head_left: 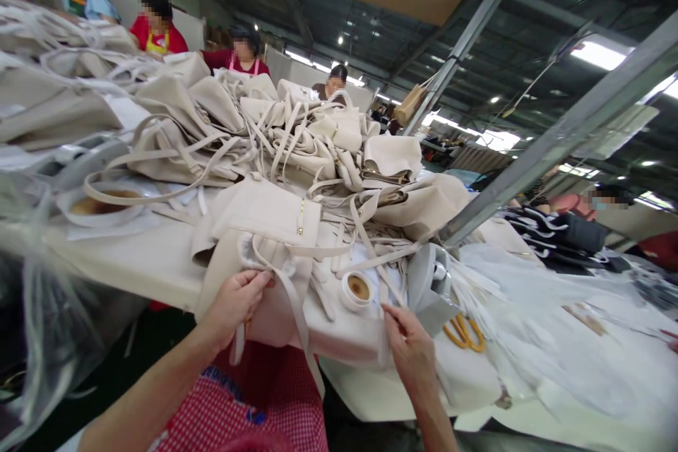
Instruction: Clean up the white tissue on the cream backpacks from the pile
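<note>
A beige bag piece [222, 275] hangs over the front edge of the table, and a long beige strap [294, 311] runs down across it. My left hand [241, 304] is closed in a pinch at the bag piece's upper edge, beside the strap. Farther right, my right hand [410, 342] pinches the end of another beige strap [382, 339] near the table edge. Between the hands sits a small round white cup [357, 289] with brown contents. Just behind the left hand lies a flat beige panel [265, 208] with a gold zipper.
Beige bags and straps [301, 134] are heaped behind. Yellow-handled scissors [465, 333] and a grey dispenser [429, 282] are at right, near a slanted metal post [556, 134]. A larger bowl [103, 205] is at left. Several people work beyond; black bags [561, 236] lie far right.
</note>
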A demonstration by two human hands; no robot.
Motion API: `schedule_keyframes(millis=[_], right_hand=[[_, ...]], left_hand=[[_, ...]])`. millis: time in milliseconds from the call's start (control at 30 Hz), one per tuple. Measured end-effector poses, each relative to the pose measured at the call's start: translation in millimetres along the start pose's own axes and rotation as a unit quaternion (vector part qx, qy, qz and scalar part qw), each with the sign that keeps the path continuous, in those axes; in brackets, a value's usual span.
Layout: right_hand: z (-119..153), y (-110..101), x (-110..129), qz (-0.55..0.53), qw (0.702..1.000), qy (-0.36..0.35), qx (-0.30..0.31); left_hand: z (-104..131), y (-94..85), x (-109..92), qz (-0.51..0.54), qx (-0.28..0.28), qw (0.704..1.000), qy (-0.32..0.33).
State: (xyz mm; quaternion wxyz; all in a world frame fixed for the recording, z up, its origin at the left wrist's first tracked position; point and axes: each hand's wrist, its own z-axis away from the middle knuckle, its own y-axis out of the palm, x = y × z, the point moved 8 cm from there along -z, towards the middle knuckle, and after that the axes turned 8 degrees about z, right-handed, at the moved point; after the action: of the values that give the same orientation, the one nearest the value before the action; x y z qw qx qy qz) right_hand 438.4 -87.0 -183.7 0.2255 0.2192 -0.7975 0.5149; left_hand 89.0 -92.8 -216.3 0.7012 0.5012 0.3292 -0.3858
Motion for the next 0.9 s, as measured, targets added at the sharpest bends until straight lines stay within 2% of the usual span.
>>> schedule_keyframes(millis=[133,200,267,400,467,533,633,767,900], right_hand=[[-29,20,16,0.147,0.980,-0.134,-0.026],[-36,33,19,0.206,0.965,-0.161,-0.004],[-40,41,18,0.225,0.960,-0.165,0.020],[-49,39,9,0.115,0.987,-0.098,0.046],[-54,36,1,0.067,0.995,-0.055,0.043],[-60,33,-6,0.041,0.998,-0.023,0.044],[-66,30,-14,-0.007,0.998,0.013,0.062],[-71,26,-16,-0.047,0.995,0.044,0.081],[-68,20,-13,-0.069,0.992,0.075,0.071]], left_hand=[[3,-0.9,2,0.004,0.065,0.998,-0.028],[0,3.0,-1,0.016,0.086,0.996,-0.033],[-9,14.3,-9,0.035,0.095,0.994,-0.026],[-38,44.0,-27,0.042,0.096,0.994,0.022],[-48,51.0,-24,0.036,0.091,0.995,0.025],[-52,50.6,-13,0.045,0.094,0.995,0.000],[-45,45.1,0,0.067,0.124,0.989,-0.048],[-25,40.9,2,0.075,0.165,0.980,-0.079],[-5,35.9,6,0.093,0.158,0.977,-0.107]])
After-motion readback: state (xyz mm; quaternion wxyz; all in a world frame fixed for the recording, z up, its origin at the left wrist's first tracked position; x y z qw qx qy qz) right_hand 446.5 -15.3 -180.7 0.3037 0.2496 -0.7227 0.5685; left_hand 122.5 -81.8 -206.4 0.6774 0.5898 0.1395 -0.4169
